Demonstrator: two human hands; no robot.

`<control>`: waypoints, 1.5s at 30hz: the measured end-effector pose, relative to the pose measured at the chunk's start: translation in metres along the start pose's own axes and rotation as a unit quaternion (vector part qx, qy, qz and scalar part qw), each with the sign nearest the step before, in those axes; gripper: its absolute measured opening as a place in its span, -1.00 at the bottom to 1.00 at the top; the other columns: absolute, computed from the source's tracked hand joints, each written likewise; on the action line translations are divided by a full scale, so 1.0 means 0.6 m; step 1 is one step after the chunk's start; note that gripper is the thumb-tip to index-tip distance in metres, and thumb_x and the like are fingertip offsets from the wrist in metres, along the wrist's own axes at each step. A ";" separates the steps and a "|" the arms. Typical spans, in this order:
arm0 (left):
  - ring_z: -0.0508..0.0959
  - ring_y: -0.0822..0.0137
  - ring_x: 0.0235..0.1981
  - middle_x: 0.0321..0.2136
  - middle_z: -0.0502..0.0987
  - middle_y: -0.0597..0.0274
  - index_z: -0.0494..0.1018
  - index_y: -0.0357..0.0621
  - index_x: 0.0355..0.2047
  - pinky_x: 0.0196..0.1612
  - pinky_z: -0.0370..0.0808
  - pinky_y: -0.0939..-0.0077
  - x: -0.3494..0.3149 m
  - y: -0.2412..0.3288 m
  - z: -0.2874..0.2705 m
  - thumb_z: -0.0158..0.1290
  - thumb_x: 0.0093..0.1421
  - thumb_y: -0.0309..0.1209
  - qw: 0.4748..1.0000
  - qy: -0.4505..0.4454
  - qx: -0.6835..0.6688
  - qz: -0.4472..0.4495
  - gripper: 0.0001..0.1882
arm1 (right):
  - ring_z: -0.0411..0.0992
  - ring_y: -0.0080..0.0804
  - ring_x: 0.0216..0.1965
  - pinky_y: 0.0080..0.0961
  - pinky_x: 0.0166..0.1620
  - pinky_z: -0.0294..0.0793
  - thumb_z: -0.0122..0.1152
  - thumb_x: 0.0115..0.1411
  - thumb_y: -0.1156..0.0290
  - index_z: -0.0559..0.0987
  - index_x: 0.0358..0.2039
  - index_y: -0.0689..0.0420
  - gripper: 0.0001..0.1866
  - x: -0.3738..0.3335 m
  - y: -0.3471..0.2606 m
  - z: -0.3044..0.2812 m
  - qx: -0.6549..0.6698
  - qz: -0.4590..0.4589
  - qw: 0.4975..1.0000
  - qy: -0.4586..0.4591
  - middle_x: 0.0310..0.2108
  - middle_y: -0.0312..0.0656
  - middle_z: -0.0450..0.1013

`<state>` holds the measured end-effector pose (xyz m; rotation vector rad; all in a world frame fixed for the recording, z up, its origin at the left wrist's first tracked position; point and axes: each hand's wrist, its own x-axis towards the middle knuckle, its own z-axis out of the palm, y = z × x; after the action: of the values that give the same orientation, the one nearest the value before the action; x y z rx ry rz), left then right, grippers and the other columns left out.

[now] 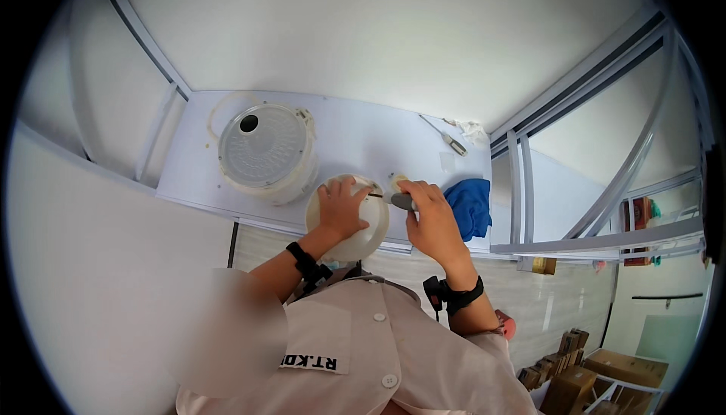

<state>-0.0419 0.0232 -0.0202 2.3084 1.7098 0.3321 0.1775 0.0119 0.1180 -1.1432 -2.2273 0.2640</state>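
Observation:
At the near edge of the white table, a white round plastic part [350,246] stands partly over the edge, close to my body. My left hand [340,209] grips it from above, fingers near its far rim and thumb spread to the right. My right hand [434,222] is closed around the grey handle of a screwdriver [403,202]. Its thin shaft points left to the far right side of the round part, near my left fingers. Whether the tip touches a screw is too small to tell. A small cream-coloured piece [398,180] lies just beyond my right fingers.
A large white drum-shaped container [265,150] with a ribbed grey top and a dark round hole stands at the left. Another screwdriver [454,144] and a crumpled white cloth [475,132] lie far right. A blue cloth [469,207] rests beside my right hand; a metal frame [522,188] borders the table.

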 end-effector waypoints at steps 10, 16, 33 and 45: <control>0.28 0.07 0.26 0.17 0.36 0.28 0.62 0.37 0.10 0.26 0.09 -0.16 0.009 0.012 -0.001 0.48 -0.07 0.01 0.999 -0.002 -0.039 -0.030 -0.34 | 0.58 0.20 -0.30 -0.04 -0.27 0.58 0.44 0.23 0.44 0.54 0.08 0.16 -0.57 -0.012 -0.012 0.009 0.014 0.167 0.986 -0.018 -0.21 0.07 0.56; 0.47 0.20 0.11 -0.07 0.60 0.49 0.71 0.30 -0.16 0.15 0.15 -0.12 0.023 -0.012 0.046 0.27 0.24 -0.10 0.994 0.072 -0.081 -0.013 -0.81 | 0.58 0.15 -0.30 -0.07 -0.26 0.56 0.44 0.24 0.41 0.54 0.11 0.15 -0.56 -0.022 -0.011 0.009 0.044 0.167 0.985 0.008 -0.24 0.08 0.57; 0.60 0.28 -0.13 -0.26 0.65 0.45 0.70 0.14 -0.33 0.04 0.22 0.10 0.039 -0.019 0.037 0.19 0.32 -0.18 0.988 0.111 -0.082 0.065 -0.84 | 0.66 -0.12 -0.29 -0.39 -0.28 0.66 0.50 0.26 0.40 0.55 0.10 0.26 -0.53 -0.018 -0.011 -0.019 0.124 0.177 0.967 0.139 -0.10 0.09 0.62; 0.61 0.07 -0.27 -0.35 0.63 0.23 0.63 -0.03 -0.30 -0.21 0.45 0.09 0.077 0.008 0.011 0.25 0.28 -0.26 0.983 0.111 -0.126 0.069 -0.86 | 0.65 -0.25 -0.28 -0.45 -0.30 0.64 0.50 0.26 0.43 0.56 0.08 0.19 -0.58 -0.028 -0.009 -0.040 0.150 0.199 0.951 0.184 -0.14 0.00 0.63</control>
<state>-0.0221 0.0657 -0.0229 2.2742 1.5000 0.8113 0.1959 -0.0067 0.1322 -1.3374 -1.5619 0.4920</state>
